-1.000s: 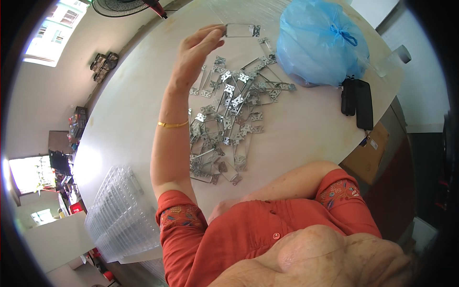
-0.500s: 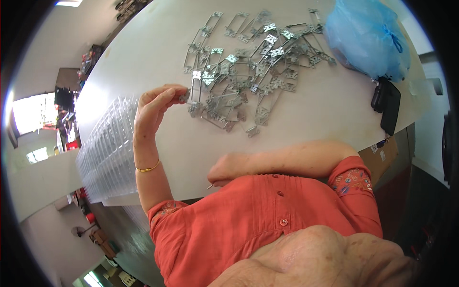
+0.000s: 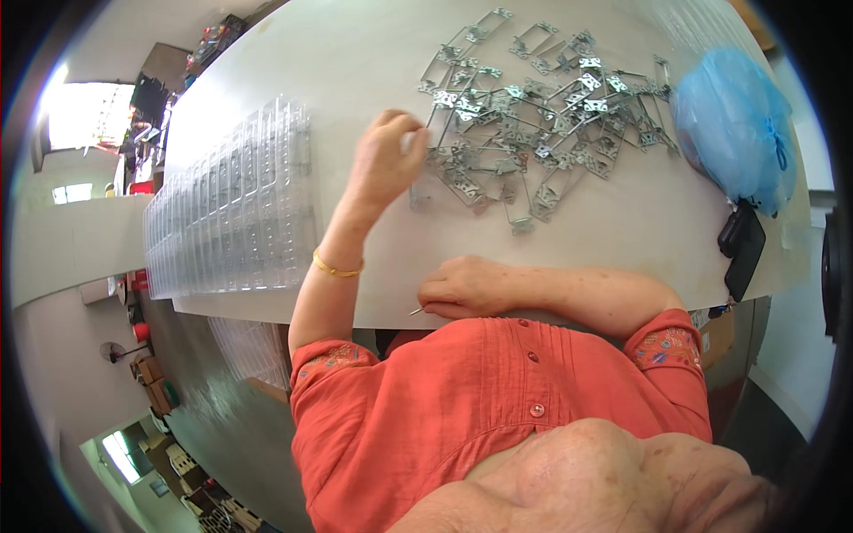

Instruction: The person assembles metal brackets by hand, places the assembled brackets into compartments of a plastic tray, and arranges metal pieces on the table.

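Observation:
Thin metal brackets joined to wire rods lie in a loose, tangled pile (image 3: 533,124) on the pale table (image 3: 373,284). At its left edge is my left hand (image 3: 386,160), smeared by motion, its fingers curled together. What they pinch, if anything, is hidden. A yellow bangle (image 3: 338,265) circles that wrist. My right hand (image 3: 466,286) rests closed at the table's near edge, in front of my red shirt. Out of its fingers pokes the tip of a thin metal rod (image 3: 416,311); the rest of it is covered by the hand.
Clear plastic trays (image 3: 235,209) stand in a row on the left side of the table. At the right sit a knotted blue plastic bag (image 3: 737,129) and a black phone-like case (image 3: 746,258). More clear plastic (image 3: 693,27) lies at the far right, and a cardboard box (image 3: 718,333) is below the table edge.
The whole view has shifted, bringing the trays further in. My left hand has turned, and the small metal piece seen in its fingertips no longer shows. My right hand stays closed near the edge.

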`<state>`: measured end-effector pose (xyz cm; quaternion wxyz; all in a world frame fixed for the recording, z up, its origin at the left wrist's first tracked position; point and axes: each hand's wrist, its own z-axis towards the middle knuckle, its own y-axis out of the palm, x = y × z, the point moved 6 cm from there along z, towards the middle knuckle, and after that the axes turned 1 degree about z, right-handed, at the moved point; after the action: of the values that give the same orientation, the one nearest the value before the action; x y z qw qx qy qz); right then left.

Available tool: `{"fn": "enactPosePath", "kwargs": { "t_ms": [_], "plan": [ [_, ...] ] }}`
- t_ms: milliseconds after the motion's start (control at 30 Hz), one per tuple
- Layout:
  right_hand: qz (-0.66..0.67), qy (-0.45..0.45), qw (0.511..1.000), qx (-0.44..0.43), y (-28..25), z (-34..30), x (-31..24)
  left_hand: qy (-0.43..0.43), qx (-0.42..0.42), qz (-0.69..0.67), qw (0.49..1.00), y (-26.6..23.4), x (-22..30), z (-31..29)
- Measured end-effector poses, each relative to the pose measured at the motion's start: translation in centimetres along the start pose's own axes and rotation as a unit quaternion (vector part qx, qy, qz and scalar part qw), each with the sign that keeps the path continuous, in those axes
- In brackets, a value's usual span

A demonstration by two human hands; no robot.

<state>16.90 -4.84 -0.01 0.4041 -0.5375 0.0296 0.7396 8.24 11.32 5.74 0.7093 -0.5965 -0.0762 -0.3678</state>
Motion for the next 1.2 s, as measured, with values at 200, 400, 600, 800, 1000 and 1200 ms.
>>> {"fn": "enactPosePath", "kwargs": {
  "t_ms": [200, 400, 600, 800, 1000, 1200],
  "plan": [
    [-0.001, -0.013, 1.0, -0.017, 0.0, 0.1, -0.1, 0.185, -0.036, 0.098, 0.977, 4.4, 4.2, 1.2],
    [-0.003, 0.008, 1.0, -0.022, -0.2, 0.2, -0.2, 0.092, -0.019, 0.152, 0.984, 3.9, 2.2, 1.5],
    [-0.03, -0.011, 0.999, -0.029, -0.1, 0.4, -0.4, 0.132, -0.013, 0.146, 0.98, 3.7, 2.7, -2.6],
    [-0.044, 0.006, 0.998, -0.047, -0.1, 0.6, -0.5, 0.077, -0.1, 0.124, 0.984, 4.2, 2.9, -4.5],
    [-0.071, -0.003, 0.996, -0.048, -0.4, 1.4, -1.6, 0.1, -0.01, 0.05, 0.994, 3.2, 2.2, -6.1],
    [-0.088, 0.007, 0.995, -0.042, -0.3, 1.5, -1.7, 0.074, 0.084, -0.008, 0.994, 2.2, -0.8, -5.5]
  ]
}}
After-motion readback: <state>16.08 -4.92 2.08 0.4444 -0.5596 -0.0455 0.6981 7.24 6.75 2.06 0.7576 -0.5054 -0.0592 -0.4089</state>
